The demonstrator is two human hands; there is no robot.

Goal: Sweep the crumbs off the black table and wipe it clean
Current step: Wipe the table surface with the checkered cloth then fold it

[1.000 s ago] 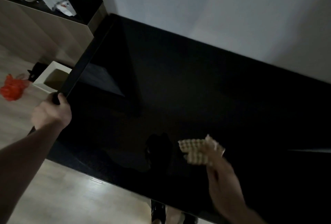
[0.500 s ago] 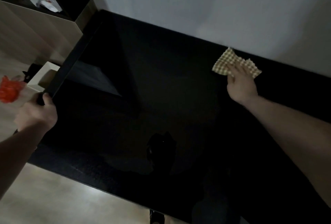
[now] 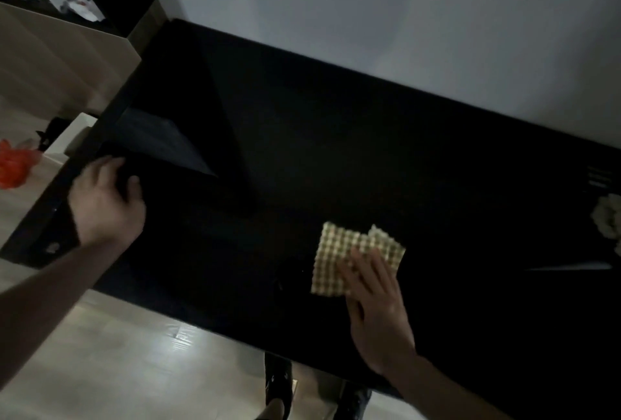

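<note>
my right hand (image 3: 378, 305) presses flat, fingers (image 3: 356, 266) spread, on the checked cloth (image 3: 339, 251) near the black surface's (image 3: 336, 157) front edge. left hand (image 3: 102, 199) rests open at its left edge. the cloth looks soft, light; i'd pin its middle.
</note>
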